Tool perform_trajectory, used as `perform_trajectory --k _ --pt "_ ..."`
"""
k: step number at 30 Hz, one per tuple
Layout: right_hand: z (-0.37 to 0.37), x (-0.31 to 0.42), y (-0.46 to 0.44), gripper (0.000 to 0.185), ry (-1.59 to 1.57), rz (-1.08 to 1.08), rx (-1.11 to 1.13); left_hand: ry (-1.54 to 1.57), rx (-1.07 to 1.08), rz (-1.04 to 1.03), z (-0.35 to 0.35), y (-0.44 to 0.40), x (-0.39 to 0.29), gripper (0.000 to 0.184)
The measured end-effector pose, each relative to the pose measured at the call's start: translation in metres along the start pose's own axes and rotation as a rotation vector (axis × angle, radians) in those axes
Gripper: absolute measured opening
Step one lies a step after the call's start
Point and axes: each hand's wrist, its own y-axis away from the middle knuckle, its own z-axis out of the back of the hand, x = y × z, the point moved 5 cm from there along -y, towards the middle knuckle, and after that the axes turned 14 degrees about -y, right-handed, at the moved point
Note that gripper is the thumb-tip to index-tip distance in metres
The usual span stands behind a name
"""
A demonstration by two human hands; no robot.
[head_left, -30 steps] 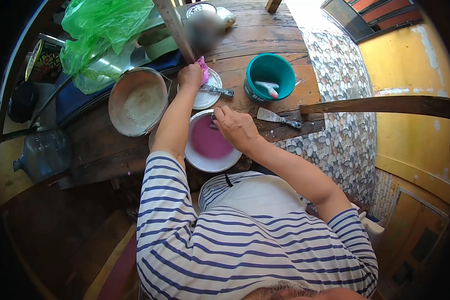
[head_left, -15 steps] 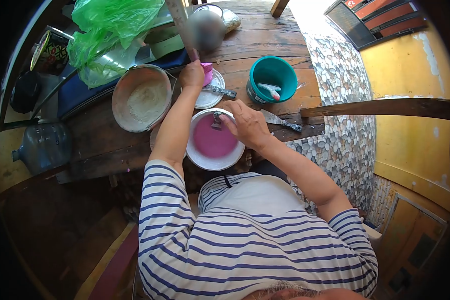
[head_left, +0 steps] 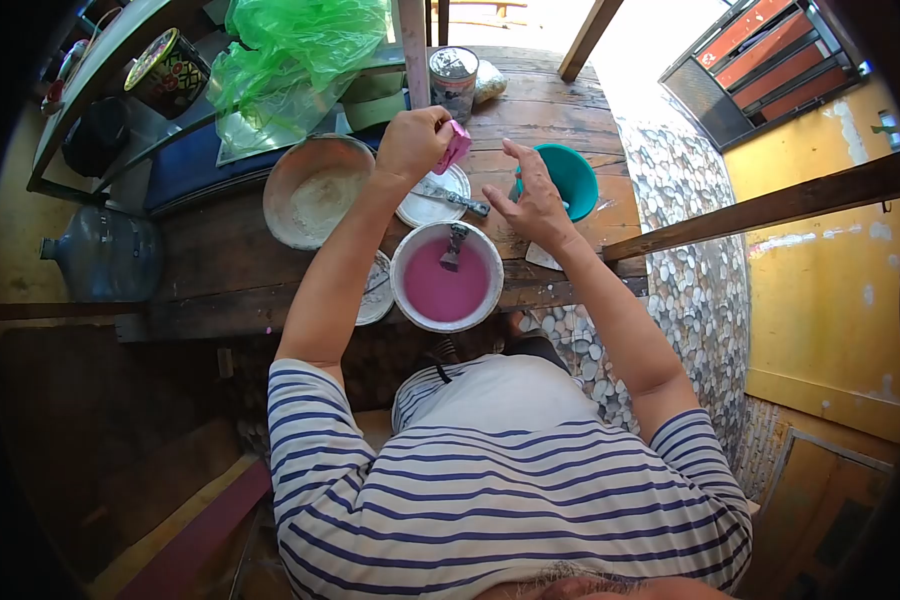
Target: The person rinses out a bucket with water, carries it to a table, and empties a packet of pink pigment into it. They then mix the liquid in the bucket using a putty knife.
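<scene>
My left hand (head_left: 413, 147) is closed around a crumpled pink piece (head_left: 456, 145); whether it is cloth or plastic I cannot make out. It hangs just beyond a white lid (head_left: 422, 210), on which a paint-smeared putty knife (head_left: 454, 198) lies. My right hand (head_left: 536, 203) is open, fingers apart and empty, in front of a teal bucket (head_left: 577, 180). Nearest to me stands a white bucket (head_left: 398, 290) of pink paint (head_left: 450, 288). A short, flat-headed tool, scraper or brush, (head_left: 452, 258) leans inside against its far rim. A blade (head_left: 542, 258) shows partly beside my right forearm.
A bucket with pale powder (head_left: 280, 215) stands left of the paint. Behind are a green plastic bag (head_left: 290, 60), a paint-marked can (head_left: 454, 85) and a wooden post (head_left: 414, 55). A clear water jug (head_left: 110, 255) lies at left; a wooden rail (head_left: 760, 205) crosses at right.
My right hand has let go of the tool in the paint bucket and moved up and right, opening. My left hand still holds the pink piece, now raised. The view has shifted.
</scene>
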Motion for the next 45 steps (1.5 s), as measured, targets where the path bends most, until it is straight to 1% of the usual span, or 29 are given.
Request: perform_trajectory --k 1,2,3,5,6,7,8,9,10,11,13,14,15,17,18,19,21,22,23,25,27,29,30,33,35,37,39,41,45 --pt "0.001 0.009 -0.007 0.079 0.098 0.065 0.010 -0.004 -0.016 -0.005 0.022 -0.004 -0.012 0.022" --pt "0.001 0.015 -0.015 0.097 0.095 0.020 0.066 0.050 0.057 -0.028 0.042 -0.006 -0.027 0.021" --pt "0.003 0.025 -0.023 0.097 0.097 0.037 0.062 0.103 0.130 -0.053 0.059 -0.010 -0.040 0.020" --pt "0.005 0.048 -0.039 0.102 -0.080 0.145 0.052 0.342 0.261 -0.028 0.090 -0.014 -0.062 0.020" --pt "0.007 0.058 -0.047 0.105 -0.195 0.142 0.045 0.429 0.278 -0.025 0.109 -0.014 -0.072 0.020" --pt "0.008 0.075 -0.050 0.105 -0.193 0.158 0.041 0.517 0.296 -0.024 0.125 -0.014 -0.081 0.020" --pt "0.005 0.091 -0.052 0.104 -0.463 0.122 0.109 0.614 0.282 0.007 0.138 -0.014 -0.088 0.020" --pt "0.001 0.102 -0.053 0.103 -0.731 0.082 0.182 0.611 0.271 -0.003 0.147 -0.011 -0.094 0.020" --pt "-0.001 0.107 -0.055 0.090 -0.695 0.161 0.150 0.681 0.232 0.051 0.154 -0.008 -0.096 0.020" --pt "-0.003 0.113 -0.054 0.090 -0.688 0.169 0.155 0.754 0.192 0.106 0.159 -0.003 -0.095 0.020" --pt "-0.009 0.127 -0.042 0.065 -0.770 0.039 0.147 0.787 0.185 0.154 0.161 0.010 -0.089 0.020" --pt "-0.012 0.132 -0.036 0.051 -0.803 -0.011 0.140 0.894 0.170 0.160 0.156 0.018 -0.077 0.020" --pt "-0.014 0.135 -0.029 0.051 -0.800 -0.020 0.148 1.003 0.154 0.171 0.149 0.028 -0.066 0.020" --pt "-0.017 0.128 -0.015 0.045 -0.792 -0.215 0.217 1.004 0.140 0.228 0.131 0.059 -0.051 0.025" --pt "-0.018 0.120 -0.006 0.047 -0.813 -0.329 0.237 1.048 0.060 0.259 0.118 0.076 -0.044 0.029" --pt "-0.017 0.119 0.003 0.047 -0.810 -0.343 0.246 1.092 -0.019 0.293 0.104 0.095 -0.038 0.033" --pt "-0.019 0.114 0.017 0.052 -0.887 -0.457 0.292 1.173 0.022 0.332 0.068 0.136 -0.039 0.044" --pt "-0.020 0.107 0.026 0.058 -0.898 -0.517 0.330 1.248 0.089 0.403 0.047 0.157 -0.042 0.051" --pt "-0.020 0.105 0.032 0.058 -0.889 -0.536 0.338 1.213 0.101 0.418 0.038 0.174 -0.052 0.049" --pt "-0.024 0.103 0.049 0.059 -0.771 -0.601 0.387 1.293 0.148 0.476 0.006 0.200 -0.056 0.040" --pt "-0.026 0.104 0.058 0.060 -0.753 -0.609 0.450 1.249 0.098 0.505 -0.011 0.222 -0.064 0.035" --pt "-0.030 0.079 0.077 0.056 -0.710 -0.868 0.475 1.200 0.053 0.529 -0.025 0.240 -0.071 0.032" --pt "-0.033 0.079 0.081 0.054 -0.634 -0.828 0.488 1.174 0.020 0.544 -0.028 0.246 -0.074 0.030" --pt "-0.036 0.066 0.094 0.053 -0.550 -0.852 0.480 1.144 -0.029 0.582 -0.042 0.260 -0.080 0.027" --pt "-0.035 0.060 0.100 0.050 -0.527 -0.866 0.492 1.191 0.027 0.623 -0.069 0.270 -0.077 0.026" --pt "-0.034 0.061 0.100 0.047 -0.475 -0.846 0.471 1.271 0.048 0.628 -0.059 0.267 -0.084 0.027" --pt "-0.033 0.060 0.101 0.045 -0.394 -0.848 0.472 1.485 0.090 0.721 -0.062 0.269 -0.091 0.029" --pt "-0.032 0.057 0.102 0.043 -0.216 -0.734 0.513 1.462 0.093 0.722 -0.065 0.270 -0.094 0.030" --pt "-0.032 0.051 0.103 0.040 -0.112 -0.711 0.575 1.472 0.130 0.771 -0.072 0.272 -0.097 0.029"
